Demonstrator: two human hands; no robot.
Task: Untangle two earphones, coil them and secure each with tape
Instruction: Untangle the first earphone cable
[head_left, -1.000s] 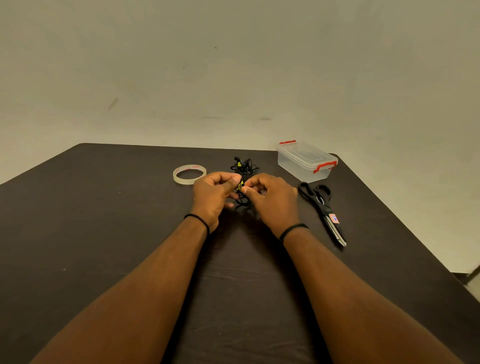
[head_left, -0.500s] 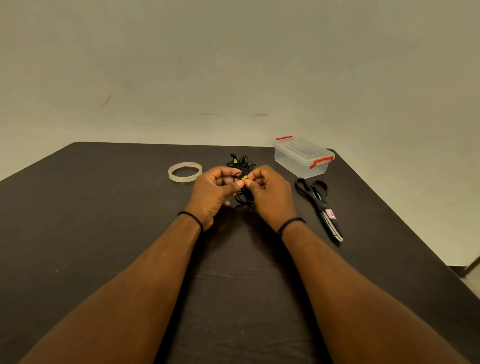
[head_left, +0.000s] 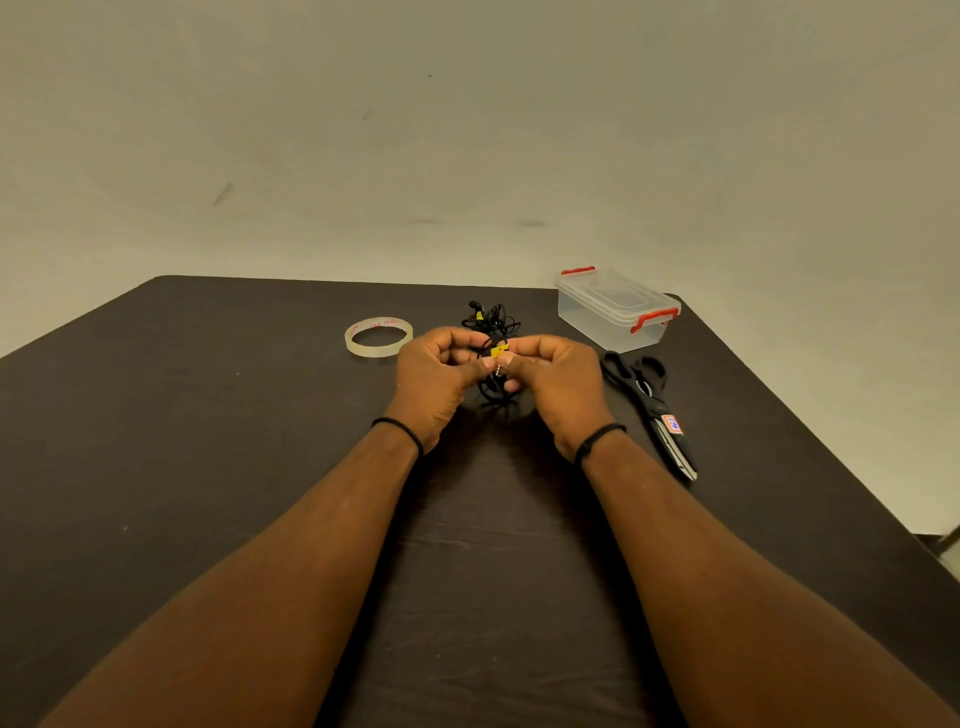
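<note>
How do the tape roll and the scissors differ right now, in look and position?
The tape roll is a clear, pale ring lying flat, left of the hands; the scissors are long and black with a red-and-white label, lying to the right. The tape roll lies farther from the person; the scissors' blades run toward the near edge. Both rest on the dark table, untouched.

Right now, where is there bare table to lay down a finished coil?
Bare table lies left of the tape roll and forearms. Crowded on the right: box, scissors. Both hands, left hand and right hand, pinch the earphones mid-table.
</note>
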